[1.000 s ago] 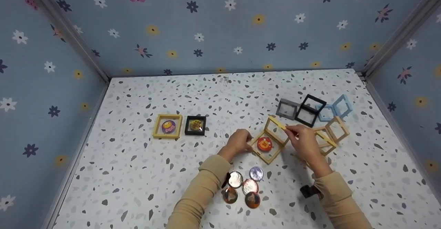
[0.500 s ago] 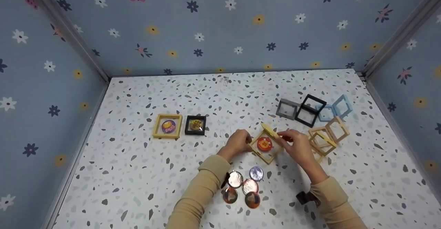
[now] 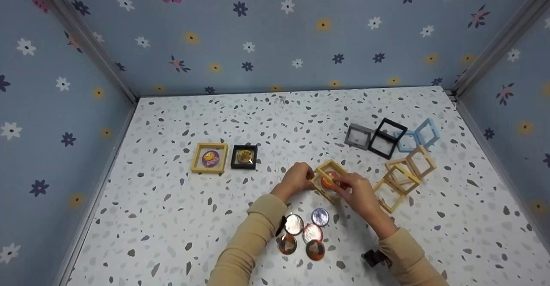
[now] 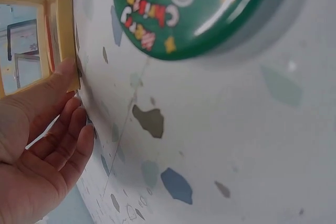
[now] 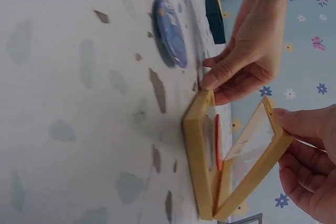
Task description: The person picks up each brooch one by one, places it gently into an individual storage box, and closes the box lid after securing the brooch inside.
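A yellow hinged display frame [image 3: 323, 192] stands partly folded on the table, a red round badge [image 3: 326, 181] inside its lower half. Its near left corner is held by my left hand [image 3: 296, 176], whose thumb [image 4: 62, 73] lies on the frame's edge in the left wrist view. My right hand [image 3: 360, 193] pinches the free corner of the raised lid [image 5: 257, 174] between thumb and fingers. In the right wrist view the lid leans over the base [image 5: 195, 150] at a narrow angle, with clear film stretched across it. The badge shows there as a thin red edge.
Several loose round badges [image 3: 312, 233] lie in front of the hands. At left sit a closed yellow frame [image 3: 194, 158] and a closed black frame [image 3: 233, 158], each with a badge. Several unfolded frames stand at right, among them a black one [image 3: 378, 152] and a light blue one [image 3: 415, 147].
My right hand has moved left and toward me, swinging the frame's lid from upright to leaning over the red badge. My left hand stays at the frame's corner.
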Demonstrator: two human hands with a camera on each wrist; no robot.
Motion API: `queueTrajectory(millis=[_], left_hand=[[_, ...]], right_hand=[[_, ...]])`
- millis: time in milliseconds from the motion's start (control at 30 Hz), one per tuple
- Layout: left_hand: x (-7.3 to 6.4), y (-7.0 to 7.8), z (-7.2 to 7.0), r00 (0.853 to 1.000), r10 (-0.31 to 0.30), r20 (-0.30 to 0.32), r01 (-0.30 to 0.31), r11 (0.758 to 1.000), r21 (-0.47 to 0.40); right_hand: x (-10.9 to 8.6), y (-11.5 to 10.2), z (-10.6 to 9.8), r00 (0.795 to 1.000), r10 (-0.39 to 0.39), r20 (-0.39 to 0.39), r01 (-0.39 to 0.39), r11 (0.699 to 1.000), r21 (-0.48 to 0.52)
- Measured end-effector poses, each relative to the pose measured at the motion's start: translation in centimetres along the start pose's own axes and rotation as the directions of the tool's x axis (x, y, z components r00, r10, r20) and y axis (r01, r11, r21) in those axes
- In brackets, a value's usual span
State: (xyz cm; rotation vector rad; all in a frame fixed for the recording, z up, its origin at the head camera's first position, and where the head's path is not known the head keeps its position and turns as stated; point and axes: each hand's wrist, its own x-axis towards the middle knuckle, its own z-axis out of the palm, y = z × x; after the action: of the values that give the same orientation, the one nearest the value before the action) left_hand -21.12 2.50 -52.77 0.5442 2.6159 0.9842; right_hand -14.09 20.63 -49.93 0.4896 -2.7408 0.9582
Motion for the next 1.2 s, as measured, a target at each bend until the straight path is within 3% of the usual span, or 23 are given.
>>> queueTrajectory(millis=[233, 467, 967, 1200], left_hand=[[0.0, 0.0, 0.0, 1.0, -0.008, -0.002, 0.008, 1.0, 0.004], [-0.1, 0.1, 0.0, 1.0, 0.003, -0.012, -0.002, 0.999, 0.043], [-0.1, 0.1, -0.1, 1.0, -0.011, -0.009, 0.011, 1.0, 0.025], [-0.1, 0.0, 0.1, 1.0, -0.013, -0.003, 0.013, 1.0, -0.017]], right_hand=[[-0.5, -0.3, 0.9, 0.995, 0.049, 0.089, -0.044, 0.998, -0.051], [-0.7, -0.2, 1.9, 0.984, 0.042, 0.171, -0.025, 0.995, -0.098], [-0.8, 0.0, 2.9, 0.99, -0.042, 0.137, 0.068, 0.979, -0.191], [-0.7, -0.2, 3.1, 0.986, -0.03, 0.164, 0.064, 0.977, -0.206]])
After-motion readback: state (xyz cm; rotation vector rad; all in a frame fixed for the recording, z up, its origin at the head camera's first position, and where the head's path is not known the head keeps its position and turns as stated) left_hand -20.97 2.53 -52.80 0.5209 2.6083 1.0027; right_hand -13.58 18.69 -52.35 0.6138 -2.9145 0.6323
